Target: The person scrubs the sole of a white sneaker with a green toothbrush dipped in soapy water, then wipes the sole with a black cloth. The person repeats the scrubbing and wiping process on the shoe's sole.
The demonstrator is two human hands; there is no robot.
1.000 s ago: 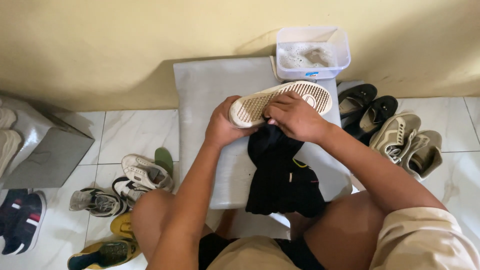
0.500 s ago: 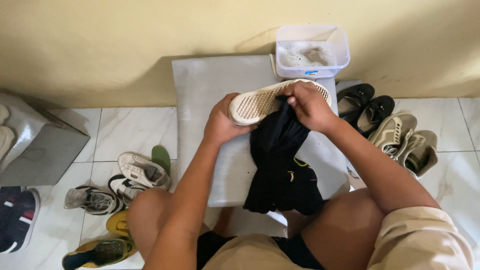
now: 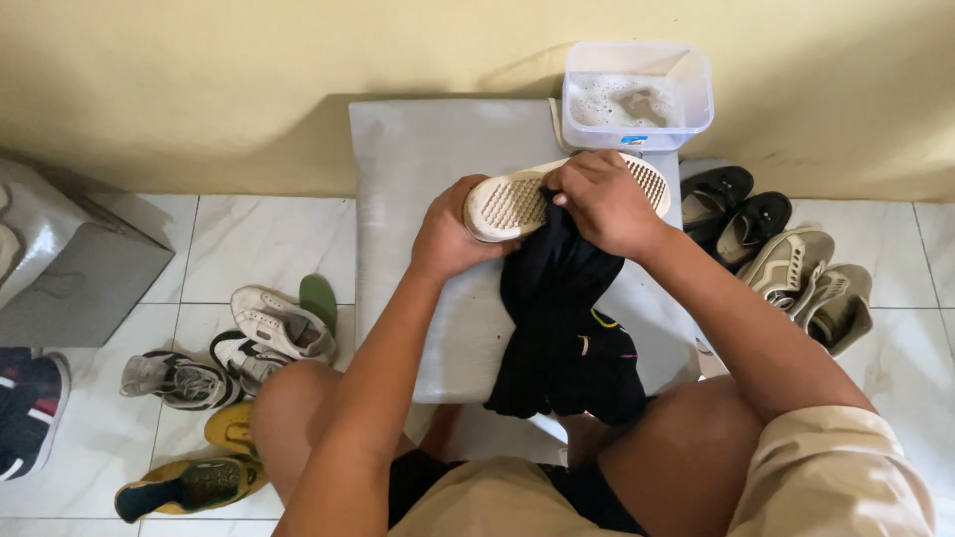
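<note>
Scene: person seated on tiled floor, knees apart, a grey board [image 3: 418, 199] laid flat between the legs against a yellow wall.
Left hand [image 3: 450, 234]: fingers wrapped round the heel end of a white shoe [image 3: 517, 199], closed grip, holds it sole-up and tilted over the board.
Right hand [image 3: 607, 204]: closed on a bunched black cloth [image 3: 562, 328], pressed onto the sole near its middle; fingertips hidden in the cloth.
Shoe: above the board's far half, ridged sole facing the camera, toe end pointing right past the right hand.
Cloth: upper part touching the sole, the rest hanging down and resting on the board towards the lap.
Tub: clear plastic tub [image 3: 637, 99] with foamy water, at the board's far right corner by the wall, near the shoe but apart from it.
Step in hand: judged as wiping the sole with the cloth, mid-wipe, shoe steadied by the left hand.
Next move calls for: firm left hold so the shoe does not twist, cloth dragged along the ridges toward the uncovered toe end; likely needs a fresh fold of cloth.
Around: pairs of other shoes [image 3: 786, 259] right of the board, sneakers [image 3: 269, 328] on tiles at left, grey box [image 3: 70, 268] far left.
</note>
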